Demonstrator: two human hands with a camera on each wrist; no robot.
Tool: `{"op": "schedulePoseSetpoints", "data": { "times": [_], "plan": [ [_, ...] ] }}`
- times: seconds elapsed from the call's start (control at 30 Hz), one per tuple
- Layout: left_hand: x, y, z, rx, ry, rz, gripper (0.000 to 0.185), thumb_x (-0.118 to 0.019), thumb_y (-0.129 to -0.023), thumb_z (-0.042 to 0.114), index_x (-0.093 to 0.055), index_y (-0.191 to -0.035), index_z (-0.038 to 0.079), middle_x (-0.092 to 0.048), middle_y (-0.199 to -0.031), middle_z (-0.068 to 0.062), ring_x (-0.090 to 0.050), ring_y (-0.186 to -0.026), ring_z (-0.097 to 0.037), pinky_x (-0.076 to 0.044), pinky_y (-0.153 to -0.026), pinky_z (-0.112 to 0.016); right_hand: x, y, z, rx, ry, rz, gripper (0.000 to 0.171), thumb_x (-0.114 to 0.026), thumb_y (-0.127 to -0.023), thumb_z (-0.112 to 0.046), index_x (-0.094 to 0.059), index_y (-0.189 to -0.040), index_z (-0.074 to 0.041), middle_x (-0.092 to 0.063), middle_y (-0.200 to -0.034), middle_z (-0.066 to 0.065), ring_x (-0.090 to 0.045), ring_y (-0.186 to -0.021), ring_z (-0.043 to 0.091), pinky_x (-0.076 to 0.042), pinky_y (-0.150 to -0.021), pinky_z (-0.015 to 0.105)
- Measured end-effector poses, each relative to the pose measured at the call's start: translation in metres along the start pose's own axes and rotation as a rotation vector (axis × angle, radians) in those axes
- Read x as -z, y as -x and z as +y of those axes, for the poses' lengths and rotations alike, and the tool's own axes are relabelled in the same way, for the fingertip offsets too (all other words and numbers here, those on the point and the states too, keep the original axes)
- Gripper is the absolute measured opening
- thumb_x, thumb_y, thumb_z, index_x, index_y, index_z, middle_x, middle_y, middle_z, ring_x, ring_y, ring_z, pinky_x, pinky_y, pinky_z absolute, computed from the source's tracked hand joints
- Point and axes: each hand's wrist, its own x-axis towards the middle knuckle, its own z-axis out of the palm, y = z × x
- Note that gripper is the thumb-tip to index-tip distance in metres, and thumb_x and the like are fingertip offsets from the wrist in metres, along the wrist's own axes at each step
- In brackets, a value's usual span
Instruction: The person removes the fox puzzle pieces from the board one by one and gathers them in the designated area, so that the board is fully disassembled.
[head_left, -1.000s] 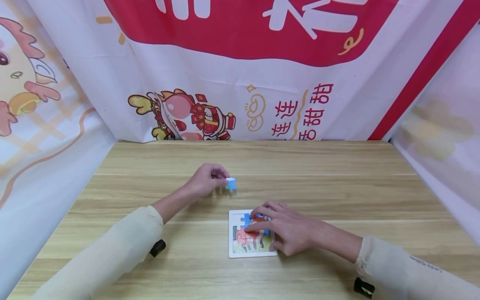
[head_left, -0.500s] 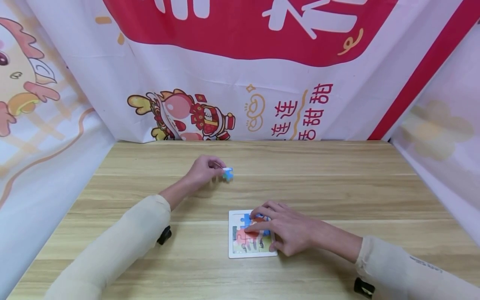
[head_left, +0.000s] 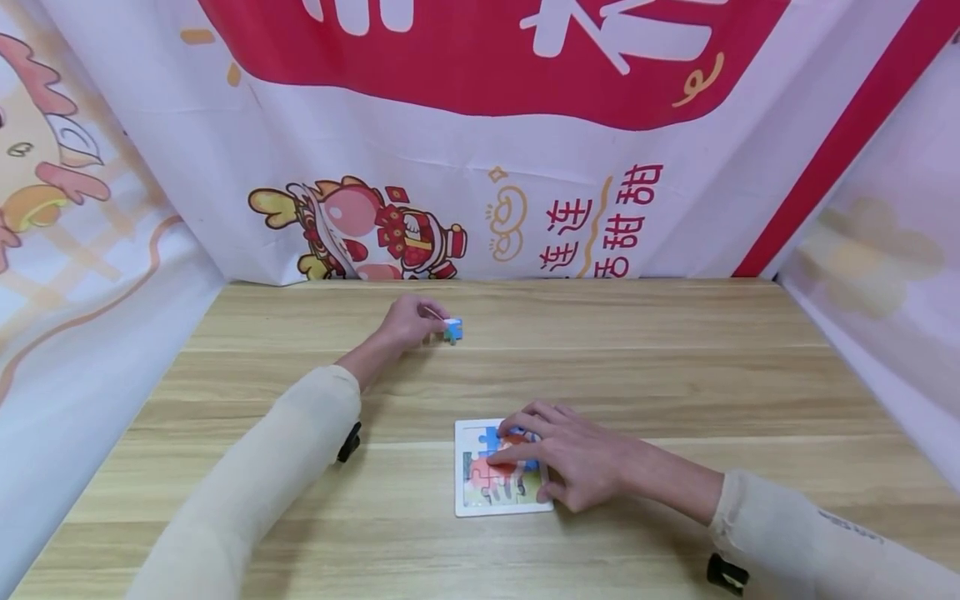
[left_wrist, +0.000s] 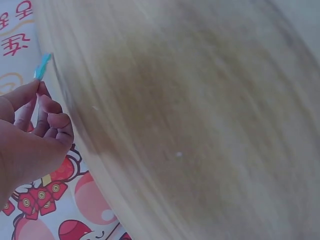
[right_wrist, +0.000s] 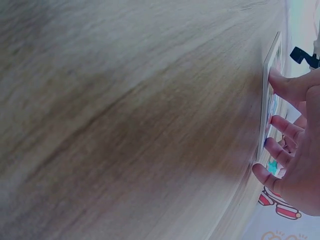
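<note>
I count one puzzle board (head_left: 461, 467) with a white frame, low and centre in the head view, and one loose blue puzzle piece (head_left: 452, 329) higher up, near the middle of the frame; both hands are in view. The board lies flat on the pale wooden surface (head_left: 675, 375), and I can see several coloured pieces seated in it, though my right hand (head_left: 570, 458) covers its right half, so I cannot count them. Behind the surface hangs a white and red banner (head_left: 480, 125) with a cartoon figure and red characters, and similar printed cloth closes off the left and right edges of the frame. Nothing lies between the two hands but bare wood. My right hand rests on the board with its fingers (right_wrist: 282, 125) spread and fairly straight, the tips pressing on the picture. My left hand (head_left: 405, 321) is well apart from the board, toward the far edge of the surface, its fingers (left_wrist: 47, 107) curled in, and thumb and forefinger pinch the blue piece by one edge.
</note>
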Motion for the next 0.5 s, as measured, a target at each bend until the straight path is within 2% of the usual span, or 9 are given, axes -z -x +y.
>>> {"op": "schedulePoseSetpoints", "data": {
  "times": [0.23, 0.5],
  "plan": [
    [-0.002, -0.008, -0.004, -0.044, -0.022, 0.017, 0.008, -0.071, -0.097, 0.004, -0.074, -0.105, 0.001, -0.066, -0.101, -0.014, -0.055, -0.080, -0.021, -0.046, -0.061, -0.024, 0.001, 0.000, 0.000, 0.004, -0.001, -0.001, 0.065, -0.073, -0.093, -0.028, -0.051, -0.152, -0.040, -0.041, -0.157, 0.000, -0.037, -0.140, 0.024, -0.036, -0.113, 0.057],
    [-0.004, -0.013, -0.004, -0.078, -0.077, 0.005, 0.011, -0.073, -0.093, 0.000, -0.074, -0.104, -0.001, -0.067, -0.101, -0.015, -0.058, -0.090, -0.024, -0.049, -0.078, -0.030, 0.000, 0.000, 0.001, 0.014, 0.024, 0.008, 0.067, -0.074, -0.092, -0.030, -0.048, -0.154, -0.039, -0.042, -0.157, 0.001, -0.037, -0.140, 0.024, -0.036, -0.114, 0.055]
  ]
}}
